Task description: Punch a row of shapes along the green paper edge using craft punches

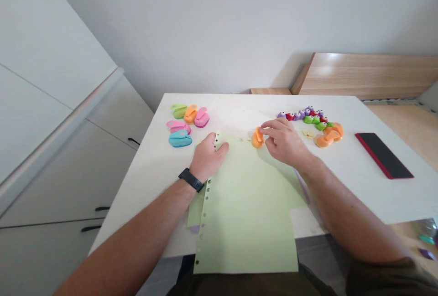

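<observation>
A light green sheet of paper [249,195] lies over the table's front edge, with a row of small punched shapes down its left side and a few along its top edge. My left hand [209,155] grips the sheet's upper left corner, thumb on top. At the top edge sits an orange paper punch [258,138]. My right hand [281,140] has its fingers on the punch's lever, closed about its right side; whether the lever is pressed down is hard to tell. More green and purple sheets [195,211] show beneath.
Several coloured paper punches [180,138] stand at the table's left. Small purple, red and green punches [304,114] line the back right, near two orange punches [328,136] and small cut-out bits [308,134]. A black and red flat case [383,155] lies at the right.
</observation>
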### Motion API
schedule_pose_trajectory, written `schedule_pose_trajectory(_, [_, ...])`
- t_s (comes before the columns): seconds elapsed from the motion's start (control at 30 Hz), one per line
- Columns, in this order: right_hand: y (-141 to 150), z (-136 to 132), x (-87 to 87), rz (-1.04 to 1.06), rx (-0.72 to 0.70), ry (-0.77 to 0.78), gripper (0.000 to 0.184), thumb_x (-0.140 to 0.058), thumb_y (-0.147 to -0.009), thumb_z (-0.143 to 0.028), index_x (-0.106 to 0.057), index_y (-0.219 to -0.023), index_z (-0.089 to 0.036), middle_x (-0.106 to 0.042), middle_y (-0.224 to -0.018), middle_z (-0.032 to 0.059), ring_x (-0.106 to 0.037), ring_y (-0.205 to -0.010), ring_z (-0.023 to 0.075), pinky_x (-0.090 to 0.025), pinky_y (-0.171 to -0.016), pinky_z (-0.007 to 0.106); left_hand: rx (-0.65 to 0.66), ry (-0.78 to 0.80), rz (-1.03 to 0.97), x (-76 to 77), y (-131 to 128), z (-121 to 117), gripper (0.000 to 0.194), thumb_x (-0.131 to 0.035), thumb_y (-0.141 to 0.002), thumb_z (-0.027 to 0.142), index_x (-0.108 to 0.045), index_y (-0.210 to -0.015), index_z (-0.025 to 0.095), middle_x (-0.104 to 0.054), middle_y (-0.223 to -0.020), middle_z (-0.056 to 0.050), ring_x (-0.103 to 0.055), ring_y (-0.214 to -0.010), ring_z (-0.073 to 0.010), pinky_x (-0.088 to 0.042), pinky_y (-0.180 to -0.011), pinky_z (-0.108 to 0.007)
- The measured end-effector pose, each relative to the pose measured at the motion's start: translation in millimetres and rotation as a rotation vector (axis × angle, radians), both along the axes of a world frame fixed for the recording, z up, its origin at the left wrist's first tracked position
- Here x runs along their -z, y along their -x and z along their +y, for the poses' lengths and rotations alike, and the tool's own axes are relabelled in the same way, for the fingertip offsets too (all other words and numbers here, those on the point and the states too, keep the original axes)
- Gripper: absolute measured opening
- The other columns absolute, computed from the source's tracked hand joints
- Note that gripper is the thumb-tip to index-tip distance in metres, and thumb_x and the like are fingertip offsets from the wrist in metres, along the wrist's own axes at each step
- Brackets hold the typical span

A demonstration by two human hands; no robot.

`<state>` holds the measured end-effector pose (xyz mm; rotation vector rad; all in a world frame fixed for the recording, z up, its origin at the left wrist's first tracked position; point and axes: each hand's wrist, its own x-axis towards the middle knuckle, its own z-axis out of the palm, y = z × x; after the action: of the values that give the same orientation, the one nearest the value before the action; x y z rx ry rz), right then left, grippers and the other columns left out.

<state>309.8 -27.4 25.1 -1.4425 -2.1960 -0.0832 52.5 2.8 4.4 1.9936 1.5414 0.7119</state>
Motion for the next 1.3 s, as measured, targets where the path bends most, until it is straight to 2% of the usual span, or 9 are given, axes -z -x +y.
schedule_pose_trajectory(0.37, [4.9,-0.3,-2.7,-0.103,-0.004,0.036,0.036,-0.053,-0.079,-0.006,-0.073,-0.106,-0.018,-0.070,-0.118,0.0076,-0.052,-0.106,0.0298,-0.042,-0.095,0.048,-0.001,0.030,-0.008,1.1,0.0,0.9,0.019,-0.053,-0.088,0.040,-0.055,-0.089,0.021,-0.066,-0.079,-0.001,-0.056,-0.069,-0.0177,-0.034,-0.061,-0.029])
schedule_pose_trajectory(0.93, [6.4,5.0,1.1,-0.052,-0.026,0.036,0.035,-0.051,-0.077,-0.001,-0.073,-0.100,-0.014,-0.071,-0.111,0.0106,-0.058,-0.104,0.0269,-0.043,-0.098,0.041,-0.001,0.010,0.004,-0.4,-0.9,0.4,0.020,-0.052,-0.087,0.040,-0.054,-0.085,0.021,-0.063,-0.075,-0.001,-0.056,-0.068,-0.0179,-0.034,-0.060,-0.029])
schedule_pose_trajectory(1.3, [3.4,12.8,8.2,0.001,-0.033,0.074,0.034,-0.050,-0.073,0.001,-0.072,-0.095,-0.014,-0.071,-0.106,0.0116,-0.061,-0.102,0.0254,-0.046,-0.096,0.039,-0.029,0.060,-0.033,-6.9,-2.4,-3.1,0.016,-0.056,-0.082,0.034,-0.058,-0.090,0.021,-0.065,-0.078,-0.002,-0.059,-0.073,-0.0194,-0.041,-0.064,-0.029])
